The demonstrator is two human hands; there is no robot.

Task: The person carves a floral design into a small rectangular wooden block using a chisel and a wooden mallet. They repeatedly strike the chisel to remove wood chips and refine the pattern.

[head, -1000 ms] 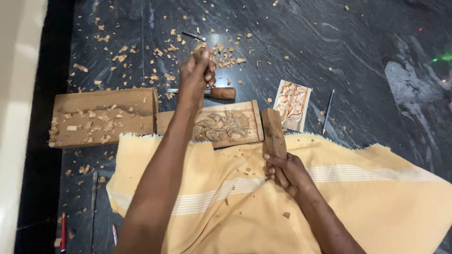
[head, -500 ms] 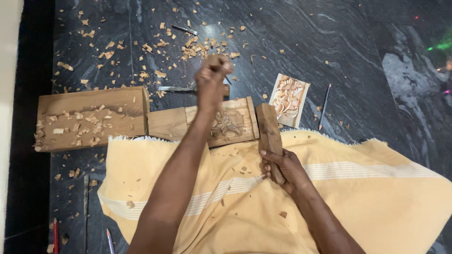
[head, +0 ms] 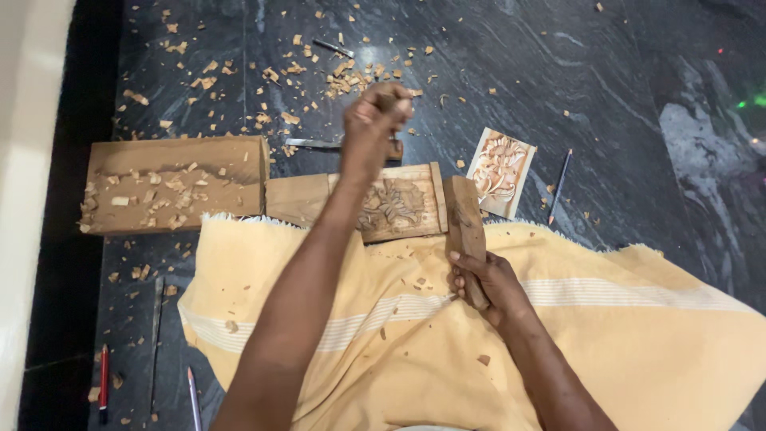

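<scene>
On the dark stone floor (head: 606,72), a carved panel (head: 395,203) lies at centre, partly under the left forearm. Left hand (head: 373,120), at 12 o'clock of the panel, is fisted around a wooden tool handle (head: 388,97); the tool's tip is hidden. Right hand (head: 483,286), at 4 o'clock, grips the lower end of a wooden mallet (head: 464,223), whose head rests beside the panel's right edge. A yellow cloth (head: 638,343) covers the lap. A chip-strewn plank (head: 171,183) lies at 9 o'clock, a smaller carving (head: 500,172) and pencil (head: 558,187) at 3 o'clock, a chisel (head: 315,144) at 11 o'clock.
</scene>
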